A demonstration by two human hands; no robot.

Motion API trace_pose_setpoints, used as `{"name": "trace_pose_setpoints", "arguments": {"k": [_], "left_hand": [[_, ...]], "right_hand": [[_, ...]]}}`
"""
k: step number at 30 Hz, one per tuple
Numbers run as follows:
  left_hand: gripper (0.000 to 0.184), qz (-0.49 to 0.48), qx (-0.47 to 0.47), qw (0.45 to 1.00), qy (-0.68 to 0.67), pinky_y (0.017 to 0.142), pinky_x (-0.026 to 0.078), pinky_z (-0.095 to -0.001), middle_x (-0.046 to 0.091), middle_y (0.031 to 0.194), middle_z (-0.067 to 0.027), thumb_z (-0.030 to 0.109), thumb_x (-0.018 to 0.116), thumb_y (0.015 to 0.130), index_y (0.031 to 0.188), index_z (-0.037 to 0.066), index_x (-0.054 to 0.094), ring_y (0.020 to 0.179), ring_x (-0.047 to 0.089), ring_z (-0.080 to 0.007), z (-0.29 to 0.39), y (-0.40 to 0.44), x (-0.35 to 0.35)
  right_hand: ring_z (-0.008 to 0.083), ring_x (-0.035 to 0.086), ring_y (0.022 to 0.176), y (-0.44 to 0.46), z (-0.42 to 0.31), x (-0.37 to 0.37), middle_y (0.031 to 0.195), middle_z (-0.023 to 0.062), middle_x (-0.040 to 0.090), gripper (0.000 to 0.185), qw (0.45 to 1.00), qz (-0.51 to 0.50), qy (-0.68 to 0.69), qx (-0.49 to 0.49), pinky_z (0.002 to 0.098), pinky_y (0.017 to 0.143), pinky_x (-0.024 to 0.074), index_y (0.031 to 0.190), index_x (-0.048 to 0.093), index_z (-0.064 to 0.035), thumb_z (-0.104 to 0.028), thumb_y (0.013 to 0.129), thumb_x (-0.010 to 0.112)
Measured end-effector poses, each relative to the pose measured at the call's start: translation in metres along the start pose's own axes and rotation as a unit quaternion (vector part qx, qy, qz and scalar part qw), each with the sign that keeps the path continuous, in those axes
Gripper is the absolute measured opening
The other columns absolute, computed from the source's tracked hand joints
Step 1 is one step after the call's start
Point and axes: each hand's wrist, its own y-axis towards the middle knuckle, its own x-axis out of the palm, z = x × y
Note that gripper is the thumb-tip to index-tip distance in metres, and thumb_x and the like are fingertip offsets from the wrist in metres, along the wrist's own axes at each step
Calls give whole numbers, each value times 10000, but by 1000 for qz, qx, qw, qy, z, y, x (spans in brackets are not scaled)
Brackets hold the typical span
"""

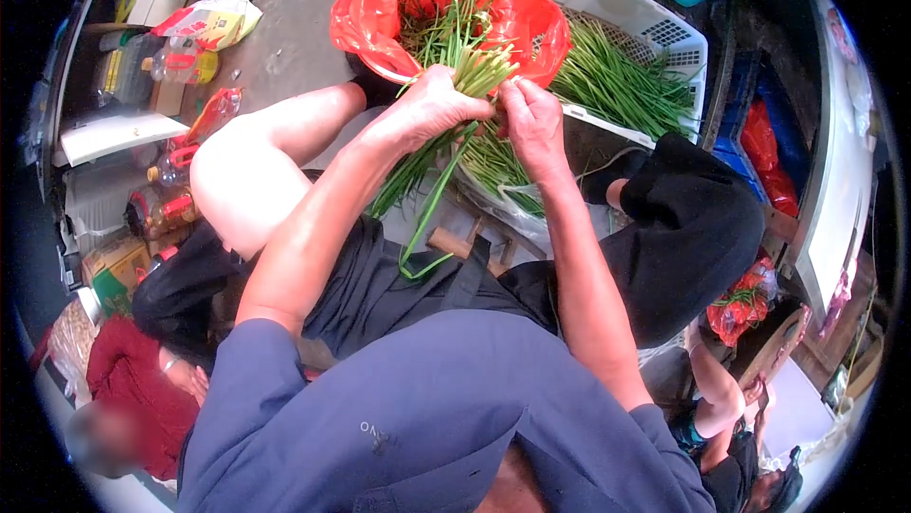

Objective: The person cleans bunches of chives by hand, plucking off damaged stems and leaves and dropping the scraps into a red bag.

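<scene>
My left hand [432, 110] is wrapped around a bunch of green chives [484, 70]. The pale cut ends point up and away from me, and the long leaves hang below my wrist. Close beside those ends, my right hand [533, 129] is closed in a pinch at the bunch's right edge. What its fingertips hold is too small to tell. Just beyond both hands stands a container lined with a red plastic bag [365, 10], with loose chive scraps inside. More chives [493, 160] lie in a clear plastic bag under my right hand.
A white plastic crate [697, 48] at the back right holds many chives. Bottles [171, 167] and packets line the left side. A person in a dark red top [128, 371] is at the lower left, and another person [716, 399] at the lower right.
</scene>
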Motion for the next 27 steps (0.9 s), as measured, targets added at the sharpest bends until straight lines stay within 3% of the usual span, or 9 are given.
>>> {"name": "trace_pose_setpoints", "arguments": {"k": [6, 9, 13, 18, 20, 22, 24, 26, 27], "left_hand": [[147, 6, 29, 999, 13, 503, 418, -249, 611, 677, -20, 86, 647, 707, 843, 31, 636, 561, 550, -98, -6, 3, -1], [172, 12, 24, 999, 30, 508, 418, -245, 611, 680, -17, 82, 646, 707, 871, 29, 645, 569, 551, -92, -3, 1, -3], [208, 3, -23, 1000, 1, 511, 428, -234, 621, 707, -6, 107, 674, 739, 934, 43, 640, 596, 567, -86, 7, -3, -4], [194, 27, -1, 997, -77, 496, 453, -236, 620, 721, -12, 142, 686, 803, 961, 65, 603, 600, 584, -96, 21, -6, -14], [188, 34, 25, 995, -88, 571, 487, -256, 626, 753, -25, 137, 676, 817, 964, 59, 589, 638, 592, -108, 23, -5, -22], [183, 24, 25, 994, -102, 614, 496, -264, 624, 755, -30, 132, 673, 822, 961, 52, 586, 656, 596, -114, 24, -5, -33], [148, 27, 33, 994, -99, 630, 504, -268, 632, 759, -37, 130, 656, 836, 936, 41, 593, 661, 603, -125, 28, -8, -40], [115, 33, 38, 991, -122, 650, 513, -274, 641, 766, -51, 129, 630, 854, 906, 31, 601, 673, 613, -139, 39, -15, -43], [114, 37, 43, 991, -118, 659, 520, -281, 648, 773, -64, 134, 613, 867, 893, 23, 606, 681, 621, -152, 40, -16, -47]], "right_hand": [[127, 555, 499, 2, 0, -2, 598, 74, 585, 295, 997, -21, 47, 51, 302, 482, 449, 765, 619, 10, -229, 913, 530], [98, 485, 454, 4, -4, -3, 626, 35, 555, 276, 974, 0, 171, 149, 248, 462, 459, 779, 580, -16, -231, 940, 519], [88, 495, 480, 6, 8, -2, 666, 40, 573, 245, 956, 34, 237, 169, 249, 485, 490, 813, 586, -16, -224, 936, 542], [94, 526, 503, 6, 52, -9, 664, 47, 577, 200, 962, 80, 166, 204, 249, 474, 491, 821, 608, 17, -159, 901, 558], [105, 545, 509, 2, 80, -8, 650, 51, 585, 158, 953, 91, 181, 225, 265, 467, 481, 808, 614, 24, -123, 861, 588], [120, 581, 534, -4, 113, -4, 633, 59, 598, 131, 954, 82, 93, 272, 274, 461, 470, 787, 619, 25, -102, 817, 620], [139, 615, 553, -9, 140, 3, 637, 75, 629, 112, 949, 87, 70, 293, 292, 499, 484, 780, 642, 11, -101, 773, 653], [179, 653, 609, -13, 169, 9, 703, 99, 677, 125, 945, 53, -49, 318, 327, 589, 517, 803, 684, -21, -132, 750, 665], [217, 678, 698, -15, 211, 13, 777, 115, 702, 162, 952, 34, -106, 285, 353, 690, 524, 837, 714, -60, -171, 727, 670]]}}
